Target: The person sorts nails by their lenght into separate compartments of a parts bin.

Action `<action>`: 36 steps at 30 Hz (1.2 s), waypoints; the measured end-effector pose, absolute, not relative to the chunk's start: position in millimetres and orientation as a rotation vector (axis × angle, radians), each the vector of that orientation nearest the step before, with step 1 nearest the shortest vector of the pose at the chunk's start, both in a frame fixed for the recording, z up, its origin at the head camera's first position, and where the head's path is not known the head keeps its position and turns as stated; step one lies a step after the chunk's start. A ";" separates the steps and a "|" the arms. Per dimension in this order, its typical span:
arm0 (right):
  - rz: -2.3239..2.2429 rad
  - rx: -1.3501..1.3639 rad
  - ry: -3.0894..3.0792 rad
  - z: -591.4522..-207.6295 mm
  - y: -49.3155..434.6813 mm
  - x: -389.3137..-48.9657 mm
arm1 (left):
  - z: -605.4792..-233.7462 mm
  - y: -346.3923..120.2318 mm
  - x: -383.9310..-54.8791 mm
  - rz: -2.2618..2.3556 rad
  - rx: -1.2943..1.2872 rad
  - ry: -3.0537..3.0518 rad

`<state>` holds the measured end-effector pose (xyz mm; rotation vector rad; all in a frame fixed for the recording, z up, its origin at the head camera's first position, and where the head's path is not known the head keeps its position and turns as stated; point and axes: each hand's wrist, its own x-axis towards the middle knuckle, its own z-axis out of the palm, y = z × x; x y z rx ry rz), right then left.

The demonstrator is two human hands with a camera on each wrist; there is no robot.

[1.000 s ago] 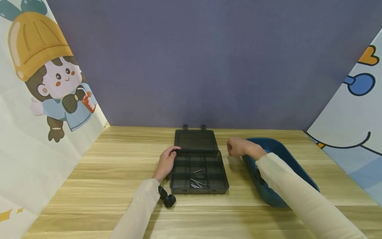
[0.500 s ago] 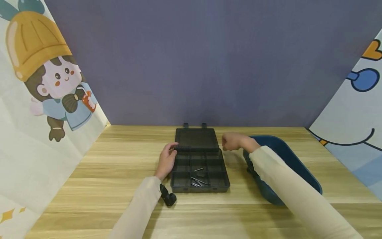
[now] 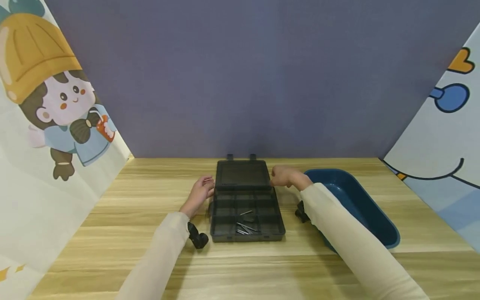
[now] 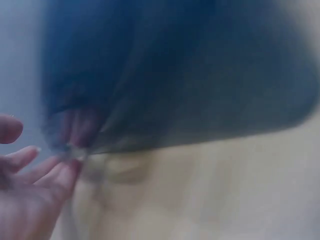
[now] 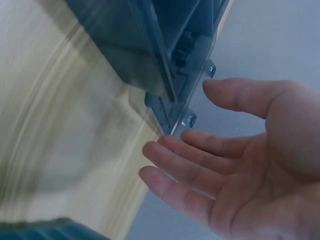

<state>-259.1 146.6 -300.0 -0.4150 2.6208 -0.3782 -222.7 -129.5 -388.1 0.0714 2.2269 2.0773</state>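
Note:
A dark, see-through compartment box [image 3: 225, 198] sits on the table with its lid [image 3: 241, 173] laid back. Several thin metal pins [image 3: 246, 228] lie in its middle compartments. Beside the box's left edge, level with the hinge, is my left hand [image 3: 198, 193], its fingers loosely bent. The left wrist view is blurred, and I cannot tell whether the fingertips touch the box. My right hand [image 3: 286, 176] is at the lid's right edge. In the right wrist view its fingers [image 5: 185, 165] reach by the lid's edge, with the thumb apart; contact is unclear.
A deep blue plastic basin [image 3: 360, 206] stands on the table at the right, partly under my right forearm. A grey-purple wall [image 3: 240, 83] rises behind the wooden table [image 3: 150, 187]. Black wrist cameras [image 3: 198, 238] hang close to the tabletop.
My right hand has moved left from near the basin to the lid's right edge. My left hand has drawn slightly left from the box. The pins look unchanged.

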 end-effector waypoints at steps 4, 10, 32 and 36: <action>-0.510 -0.343 2.605 -307.4 142.4 -263.0 | -378.6 -142.0 -229.2 2.051 0.022 2.047; -0.862 -0.228 2.468 -314.6 143.4 -269.9 | -367.4 -151.1 -241.9 2.041 -0.053 1.932; -1.546 0.209 2.165 -348.6 144.8 -294.5 | -360.7 -140.6 -276.7 2.049 -0.131 1.885; -1.575 0.193 2.159 -350.6 149.1 -300.0 | -361.1 -137.4 -281.2 2.068 -0.115 1.891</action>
